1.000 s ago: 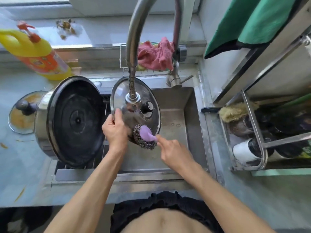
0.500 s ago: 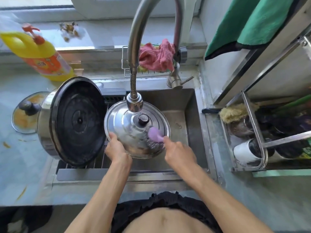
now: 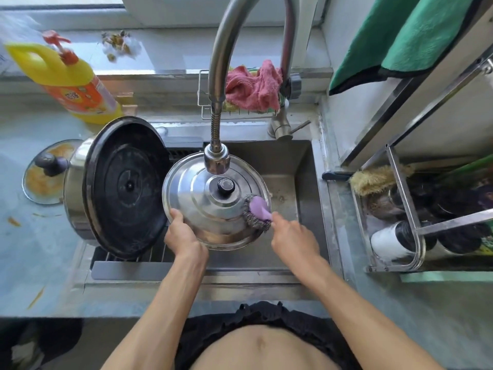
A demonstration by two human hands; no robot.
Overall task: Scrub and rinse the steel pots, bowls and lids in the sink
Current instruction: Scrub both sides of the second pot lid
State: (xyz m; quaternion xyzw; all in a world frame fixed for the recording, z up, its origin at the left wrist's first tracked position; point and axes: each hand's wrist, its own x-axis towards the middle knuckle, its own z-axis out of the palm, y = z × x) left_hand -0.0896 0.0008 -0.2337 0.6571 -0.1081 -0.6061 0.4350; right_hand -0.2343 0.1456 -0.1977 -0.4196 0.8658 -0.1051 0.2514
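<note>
1. Since the earlier frame, scourer (image 3: pixel 257 212) has shifted to the steel lid's (image 3: pixel 210 206) right rim.
2. Left hand (image 3: pixel 184 233) fingers clamp the rim, steadying it under the faucet (image 3: pixel 216 161), above the sink's (image 3: pixel 306 166) centre.
3. Right hand (image 3: pixel 293 236) pinches the scourer handle.

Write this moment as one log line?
step: scrubbing | left hand: grips steel lid rim | right hand: holds scrubber on lid | place: sink

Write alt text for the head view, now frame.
Over a steel sink, the left hand grips the rim of a round steel lid with a black knob while the right hand presses a purple-handled steel-wool scrubber against it under the faucet head. A large steel pot lies tipped at left.
</note>
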